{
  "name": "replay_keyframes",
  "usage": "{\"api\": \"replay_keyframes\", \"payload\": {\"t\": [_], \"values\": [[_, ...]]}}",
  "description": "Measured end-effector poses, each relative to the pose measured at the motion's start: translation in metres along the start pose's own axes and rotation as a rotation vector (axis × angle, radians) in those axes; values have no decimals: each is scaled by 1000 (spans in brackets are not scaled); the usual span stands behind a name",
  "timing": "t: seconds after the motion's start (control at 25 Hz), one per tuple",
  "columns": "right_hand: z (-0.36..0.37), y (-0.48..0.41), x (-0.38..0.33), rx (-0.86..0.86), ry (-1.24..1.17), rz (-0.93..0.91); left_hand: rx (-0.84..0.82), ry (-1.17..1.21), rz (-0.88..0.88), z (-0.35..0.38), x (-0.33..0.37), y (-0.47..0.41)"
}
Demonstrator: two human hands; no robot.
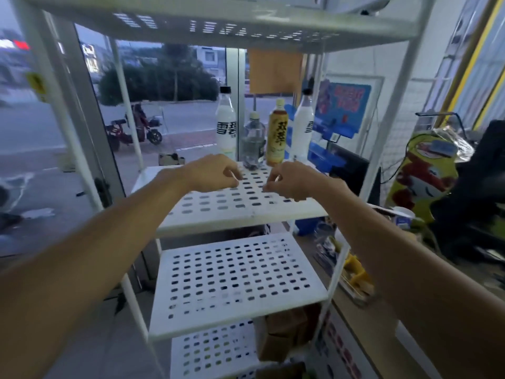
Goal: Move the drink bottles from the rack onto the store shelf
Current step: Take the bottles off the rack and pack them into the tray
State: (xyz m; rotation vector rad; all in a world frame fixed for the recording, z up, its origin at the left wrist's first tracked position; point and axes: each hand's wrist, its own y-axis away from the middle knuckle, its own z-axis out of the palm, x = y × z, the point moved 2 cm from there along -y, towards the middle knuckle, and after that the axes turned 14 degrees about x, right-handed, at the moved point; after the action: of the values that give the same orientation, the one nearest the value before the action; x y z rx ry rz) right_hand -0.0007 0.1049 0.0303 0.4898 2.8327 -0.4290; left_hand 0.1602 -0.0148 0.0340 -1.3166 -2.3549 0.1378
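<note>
My left grip (216, 173) and my right grip (292, 181) hover empty over the white perforated shelf (218, 209), with four drink bottles (277, 135) upright along its far edge.

My left grip is released, the fingers loosely curled above the shelf's holes and holding nothing. At its twelve o'clock stands a milky white bottle (225, 127) with a black cap and bold black characters on its side. Toward three o'clock from it comes a shorter clear bottle (253, 144) with a pale cap. Next is an amber tea bottle (277, 143) with a cream cap and a yellow label bearing dark characters. Those two stand just beside each other, but I cannot tell if they touch. My right grip is also released, fingers loosely bent with nothing in them, and hangs at the tea bottle's six o'clock. At its one o'clock stands a second milky white bottle (303, 127) with a black cap.
</note>
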Motion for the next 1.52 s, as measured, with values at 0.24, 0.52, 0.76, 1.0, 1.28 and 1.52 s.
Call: {"api": "replay_keyframes", "payload": {"t": [0.24,0.52,0.76,1.0,1.28,1.52], "values": [[35,-48,-31,-13,-28,25,42,-29,-44,-9,-62,-12],[55,-115,-28,70,46,24,52,-67,-118,-5,-111,-45],[83,-169,-31,290,-384,261,61,-236,-121,3,-129,-81],[93,-198,-57,540,-592,317,203,-324,-310,25,-146,-93],[99,-223,-67,597,-744,409,298,18,-443,27,-154,-70],[94,-204,-57,610,-878,394,336,311,-452,27,-150,-63]]}}
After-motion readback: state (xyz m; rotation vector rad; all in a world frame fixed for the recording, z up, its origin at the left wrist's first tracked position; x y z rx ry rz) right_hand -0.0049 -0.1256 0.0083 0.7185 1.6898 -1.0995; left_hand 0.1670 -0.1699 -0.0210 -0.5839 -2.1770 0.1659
